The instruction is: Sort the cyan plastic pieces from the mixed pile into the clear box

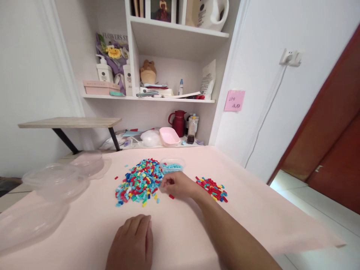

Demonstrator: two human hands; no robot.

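My right hand (177,183) reaches over the near right edge of a large pile of small coloured bricks (143,180). Its fingers are curled together in a pinch, and whatever is between them is too small or hidden to name. Just beyond it stands a clear plastic container (184,165) holding light blue bricks. A lone red brick (171,196) lies beside the hand. To the right, partly behind my forearm, is a smaller, mostly red pile of bricks (212,188). My left hand (131,242) rests palm down on the table near the front, fingers together, holding nothing visible.
Clear plastic tubs (54,180) and a clear lid-like piece (30,221) stand along the left of the pink-covered table (253,221). Behind are a pink basin (169,137), a red jug (178,123) and a bottle (191,131). A small wooden stand (70,122) rises at back left.
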